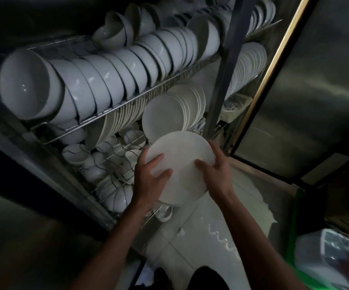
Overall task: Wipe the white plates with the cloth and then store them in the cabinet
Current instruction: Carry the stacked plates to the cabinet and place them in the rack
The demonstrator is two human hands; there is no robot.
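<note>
While plate [180, 164] faces cabinet rack [110, 116], left hand [150, 178], right hand [215, 172] grip opposite rims.

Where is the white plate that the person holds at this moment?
In the head view the white plate is low in the centre, gripped by the left hand and the right hand, just below the row of upright plates in the cabinet.

Inside a dim cabinet, an upper wire rack shelf [148, 88] carries a long row of white ceramic bowls [98, 80] set on edge. Below it, round white plates [169, 114] stand upright near the shelf's right end, above a lower wire rack [125, 151] of small white bowls [115, 195].
</note>
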